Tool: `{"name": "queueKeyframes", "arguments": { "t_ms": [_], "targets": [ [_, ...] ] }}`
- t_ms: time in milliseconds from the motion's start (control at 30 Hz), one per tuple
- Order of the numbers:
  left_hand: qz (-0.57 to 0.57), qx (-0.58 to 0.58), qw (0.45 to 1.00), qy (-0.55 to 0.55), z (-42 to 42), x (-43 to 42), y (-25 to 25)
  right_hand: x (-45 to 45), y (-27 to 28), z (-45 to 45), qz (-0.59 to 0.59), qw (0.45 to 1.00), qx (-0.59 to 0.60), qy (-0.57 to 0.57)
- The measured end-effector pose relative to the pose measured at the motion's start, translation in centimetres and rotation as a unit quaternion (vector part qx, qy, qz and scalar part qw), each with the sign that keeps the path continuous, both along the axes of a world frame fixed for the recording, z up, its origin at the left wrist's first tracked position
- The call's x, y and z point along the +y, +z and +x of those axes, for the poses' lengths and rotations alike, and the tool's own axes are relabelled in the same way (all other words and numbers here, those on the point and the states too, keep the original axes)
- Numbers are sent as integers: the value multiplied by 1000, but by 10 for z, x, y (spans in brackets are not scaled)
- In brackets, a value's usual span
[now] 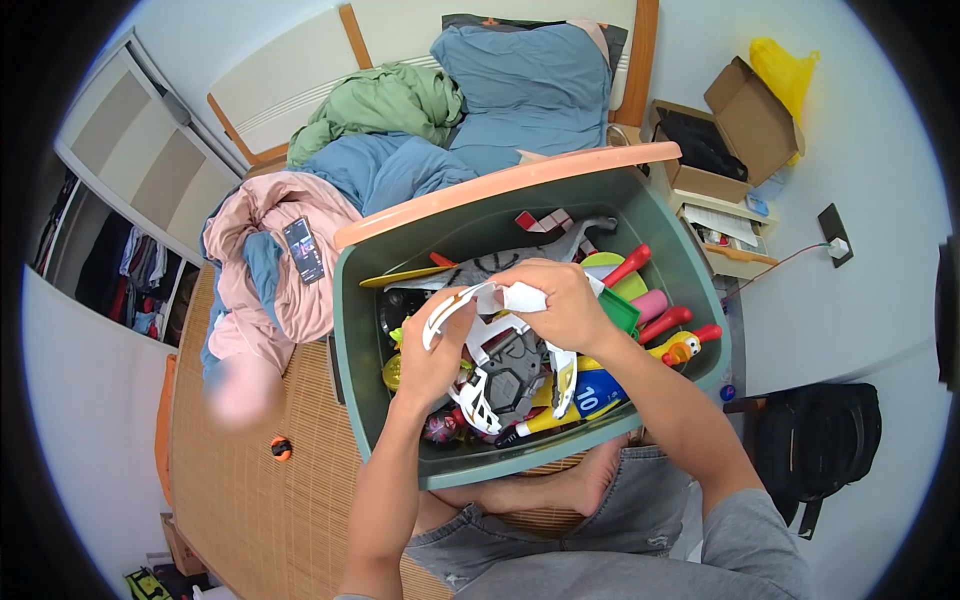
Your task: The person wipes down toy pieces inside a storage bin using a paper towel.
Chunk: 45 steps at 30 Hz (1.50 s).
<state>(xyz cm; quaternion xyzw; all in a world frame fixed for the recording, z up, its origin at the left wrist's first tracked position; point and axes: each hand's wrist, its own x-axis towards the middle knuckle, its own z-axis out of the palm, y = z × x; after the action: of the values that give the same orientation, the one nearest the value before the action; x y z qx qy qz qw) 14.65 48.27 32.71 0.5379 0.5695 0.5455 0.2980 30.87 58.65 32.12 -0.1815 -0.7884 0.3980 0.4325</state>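
Over a dark green storage bin [350, 400], both my hands grip a grey and white plastic toy [512, 372] with curved, leg-like parts. My left hand [432, 355] is closed around one white curved part with brownish trim. The fingers of my right hand [566, 306] are wrapped round another white part, close to the left fingertips. Beneath the hands, the toy's grey body hangs among the bin's contents; whether it rests on them I cannot tell. Nearby in the bin lie a grey dinosaur-like toy [500, 262], red-handled pieces [628, 266] and a blue item marked 10 [598, 393].
The bin's orange rim or lid [510, 190] runs along its far side. A phone [303, 250] lies on pink bedding [270, 205] at the left. An orange and black round object [281, 448] is on the woven mat [220, 400]. An open cardboard box [750, 130] stands at the right.
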Motion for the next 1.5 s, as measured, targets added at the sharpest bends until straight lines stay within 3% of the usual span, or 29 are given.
{"name": "queueKeyframes", "arguments": {
  "t_ms": [67,100,133,200,233,333,400,433,467,533,667,767,967,1000,1067,1133,1200,1267,1367,1467,1500],
  "targets": [
    [-24,6,1000,13,-5,0,0,-1,2,-1,-10,1000,2,-7],
    [-94,9,995,16,-9,-3,0,-1,3,-1,-11,1000,2,-8],
    [-95,9,995,16,-8,-2,-1,0,5,0,-35,998,14,-50],
    [23,27,997,65,-5,1,-1,6,8,5,-51,991,30,-116],
    [-32,-9,996,85,-5,-2,5,10,5,9,-75,987,56,-129],
    [-14,-93,989,112,-7,1,3,12,11,19,-149,979,92,-100],
    [-26,-100,989,104,-9,2,4,8,15,22,-92,994,-25,55],
    [-38,-108,989,97,-9,3,4,6,18,19,-5,995,-49,87],
    [-40,-107,989,99,-10,3,4,3,16,17,-3,992,-75,102],
    [-67,-101,989,82,-11,3,5,2,13,12,71,990,-88,80],
    [-65,-137,985,86,-5,4,6,-2,13,9,53,992,-93,65],
    [-54,-103,989,91,-12,6,-2,-1,12,10,20,992,-111,58],
    [-51,-128,986,89,-10,7,-1,3,6,10,69,995,-62,30],
    [-37,-133,986,92,-10,8,-4,-1,4,8,-49,998,-33,27],
    [-17,-136,986,98,-8,9,-10,-2,5,6,-165,986,-4,32],
    [33,-84,993,78,-10,9,-14,1,7,12,-221,968,-85,86],
    [49,-34,995,79,-8,7,-10,5,3,10,-156,981,-84,83],
    [37,4,994,102,-2,6,-5,7,11,11,-141,966,-207,59],
    [28,-74,995,64,-6,13,-21,6,13,10,-151,973,-173,9],
    [40,-44,997,49,2,7,-7,14,-4,10,-174,981,-81,-8],
    [-23,-24,999,16,-6,5,-8,15,0,12,-176,981,-77,-26]
  ]
}}
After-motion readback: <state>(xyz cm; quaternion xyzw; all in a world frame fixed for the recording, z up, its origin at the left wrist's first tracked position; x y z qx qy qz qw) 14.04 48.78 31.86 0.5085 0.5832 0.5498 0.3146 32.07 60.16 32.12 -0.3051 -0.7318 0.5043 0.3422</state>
